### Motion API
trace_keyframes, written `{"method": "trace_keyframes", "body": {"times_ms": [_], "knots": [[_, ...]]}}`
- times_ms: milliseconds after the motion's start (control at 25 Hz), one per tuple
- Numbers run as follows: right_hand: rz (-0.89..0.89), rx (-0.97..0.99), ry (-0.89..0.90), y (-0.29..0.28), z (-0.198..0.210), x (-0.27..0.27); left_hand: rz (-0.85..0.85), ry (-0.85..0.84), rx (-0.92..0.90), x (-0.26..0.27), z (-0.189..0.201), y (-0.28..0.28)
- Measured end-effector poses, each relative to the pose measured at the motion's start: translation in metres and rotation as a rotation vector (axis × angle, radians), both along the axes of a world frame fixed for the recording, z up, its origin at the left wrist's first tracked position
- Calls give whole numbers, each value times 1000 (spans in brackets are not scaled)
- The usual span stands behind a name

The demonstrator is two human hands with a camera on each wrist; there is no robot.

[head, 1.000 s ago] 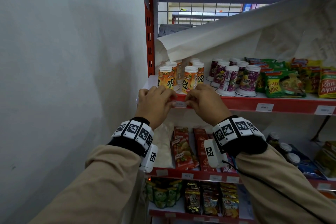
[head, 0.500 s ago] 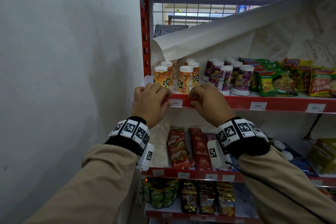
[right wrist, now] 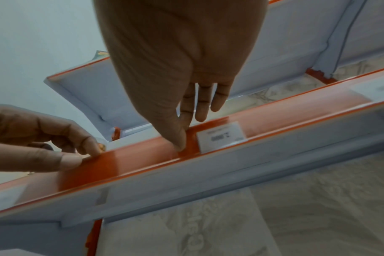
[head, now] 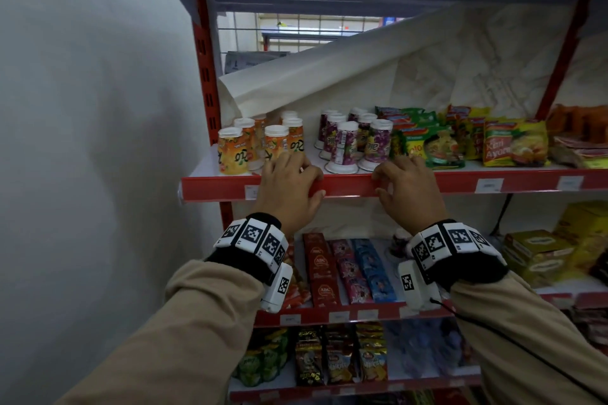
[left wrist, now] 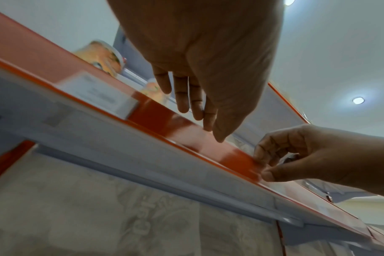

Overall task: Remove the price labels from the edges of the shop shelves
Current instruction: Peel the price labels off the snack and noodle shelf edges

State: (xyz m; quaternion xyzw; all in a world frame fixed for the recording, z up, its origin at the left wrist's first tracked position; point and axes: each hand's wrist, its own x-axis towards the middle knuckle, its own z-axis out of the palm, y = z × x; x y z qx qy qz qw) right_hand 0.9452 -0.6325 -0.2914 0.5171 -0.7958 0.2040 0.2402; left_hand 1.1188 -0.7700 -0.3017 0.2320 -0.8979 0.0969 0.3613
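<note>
Here, head view: red shelf edge (head: 348, 186), a long glossy strip running level from left to right, faced with clear plastic. Left hand (head: 289, 187) lies over the strip, fingers on its top lip and thumb under it, holding the edge. Right hand (head: 409, 189) grips the same strip further right, fingers curled over the lip. A white price label (head: 251, 191) shows partly, just left of the left hand; two more labels (head: 489, 185) sit flat in the strip well to the right. Behind stand orange cups (head: 233, 154), purple cups (head: 345, 145) and noodle packets (head: 513, 143), backed by a creased white sheet (head: 362, 76).

Left wrist view: the strip (left wrist: 164, 119) slants down to the right. Left-hand fingers (left wrist: 196, 100) lie fairly straight, tips at the strip's upper lip; the paper label (left wrist: 99, 93), rectangular and blurred, lies long side along the strip.

Right wrist view: right thumb (right wrist: 178, 138) presses the strip (right wrist: 125, 164), apparently pinching its lip, beside a rectangular label (right wrist: 220, 136).
</note>
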Motion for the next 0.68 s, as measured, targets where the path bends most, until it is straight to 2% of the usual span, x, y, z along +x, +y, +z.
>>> {"method": "trace_keyframes", "body": {"times_ms": [280, 520, 680], "knots": [[88, -63, -30, 19, -4, -41, -41, -53, 43, -68, -1, 40], [185, -24, 24, 20, -5, -57, -42, 24, 90, -90, -1, 55], [242, -1, 38, 17, -4, -60, -9, 10, 75, -94, -4, 58]]}}
